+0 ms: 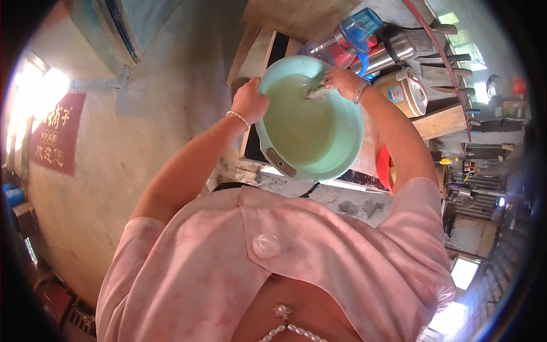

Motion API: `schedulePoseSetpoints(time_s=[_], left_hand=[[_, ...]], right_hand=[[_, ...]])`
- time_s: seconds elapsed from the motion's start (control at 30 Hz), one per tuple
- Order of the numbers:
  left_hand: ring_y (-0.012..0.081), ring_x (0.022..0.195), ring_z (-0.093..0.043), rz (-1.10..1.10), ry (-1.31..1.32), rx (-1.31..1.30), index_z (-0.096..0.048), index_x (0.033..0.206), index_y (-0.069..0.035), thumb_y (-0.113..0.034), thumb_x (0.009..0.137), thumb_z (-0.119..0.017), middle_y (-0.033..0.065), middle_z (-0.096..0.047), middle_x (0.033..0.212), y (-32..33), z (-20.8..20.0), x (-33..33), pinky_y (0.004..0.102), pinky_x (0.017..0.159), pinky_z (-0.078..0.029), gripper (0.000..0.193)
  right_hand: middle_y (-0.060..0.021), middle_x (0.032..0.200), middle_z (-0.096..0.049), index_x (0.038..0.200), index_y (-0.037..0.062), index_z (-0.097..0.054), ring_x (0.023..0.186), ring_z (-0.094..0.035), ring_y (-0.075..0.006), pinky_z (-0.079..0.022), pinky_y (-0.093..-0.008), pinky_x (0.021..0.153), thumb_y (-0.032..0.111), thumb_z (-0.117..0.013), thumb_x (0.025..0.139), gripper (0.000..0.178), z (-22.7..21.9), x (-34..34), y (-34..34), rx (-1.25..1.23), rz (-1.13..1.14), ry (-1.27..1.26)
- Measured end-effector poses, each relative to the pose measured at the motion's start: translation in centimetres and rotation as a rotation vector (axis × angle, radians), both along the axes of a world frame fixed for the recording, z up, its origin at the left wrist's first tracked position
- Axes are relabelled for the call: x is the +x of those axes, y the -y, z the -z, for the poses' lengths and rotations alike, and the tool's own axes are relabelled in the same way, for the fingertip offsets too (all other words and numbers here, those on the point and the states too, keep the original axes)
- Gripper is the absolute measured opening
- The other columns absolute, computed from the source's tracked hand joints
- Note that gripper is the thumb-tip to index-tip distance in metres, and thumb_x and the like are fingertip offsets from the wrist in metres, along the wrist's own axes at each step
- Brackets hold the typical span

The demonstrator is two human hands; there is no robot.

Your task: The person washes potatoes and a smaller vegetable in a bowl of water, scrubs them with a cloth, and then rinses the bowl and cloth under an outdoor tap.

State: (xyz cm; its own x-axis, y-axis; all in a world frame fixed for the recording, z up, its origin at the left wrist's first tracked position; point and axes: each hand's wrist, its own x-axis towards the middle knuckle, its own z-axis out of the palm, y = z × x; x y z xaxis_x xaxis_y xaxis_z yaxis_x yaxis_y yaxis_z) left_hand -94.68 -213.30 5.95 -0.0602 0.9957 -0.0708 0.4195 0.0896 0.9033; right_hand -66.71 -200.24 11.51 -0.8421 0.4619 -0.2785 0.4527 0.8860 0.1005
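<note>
A pale green plastic basin (354, 137) stands on the counter in front of me, holding cloudy water (299, 122). My left hand (250, 102) is closed over the basin's left rim. At the far right side, my right hand (342, 84) reaches over the rim and grips a wet, whitish cloth (315, 91), whose lower end hangs at the water. The fingertips of that hand are partly hidden by the cloth. A grey handle tab (281, 162) sits on the near-left part of the rim.
Behind the basin lie a clear bottle with a blue lid (360, 25) and a steel thermos (393, 54). A beige lidded container (401, 94) stands to the right. Beyond it are several knives (453, 58). A red bowl (384, 165) is under my right forearm. A bare wall (142, 142) rises at left.
</note>
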Motion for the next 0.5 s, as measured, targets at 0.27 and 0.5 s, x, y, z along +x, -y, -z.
schedulePoseSetpoints(time_s=[0.27, 0.5], left_hand=[[0.0364, 0.082, -0.054, -0.113, 0.041, 0.011, -0.054, 0.091, -0.002, -0.01, 0.063, -0.05, 0.0221, -0.057, 0.082, 0.0, 0.0, 0.3, 0.0401, 0.072, -0.043, 0.03], [0.0324, 0.084, -0.056, -0.237, 0.147, -0.033, -0.059, 0.095, -0.007, -0.008, 0.06, -0.048, 0.0173, -0.059, 0.085, 0.1, 0.2, 1.9, 0.0357, 0.073, -0.043, 0.037]], right_hand=[[-0.0016, 0.082, -0.058, 0.065, 0.013, -0.063, 0.1, -0.044, -0.0193, -0.03, -0.0392, 0.089, 0.014, -0.049, 0.067, 0.014, 2.0, 3.1, 7.5, 0.396, -0.128, 0.355], [-0.0042, 0.086, -0.06, 0.074, 0.0131, -0.065, 0.109, -0.038, -0.0236, -0.025, -0.0442, 0.091, 0.015, -0.052, 0.065, 0.016, 3.7, 4.4, 14.1, 0.187, 0.372, 0.413]])
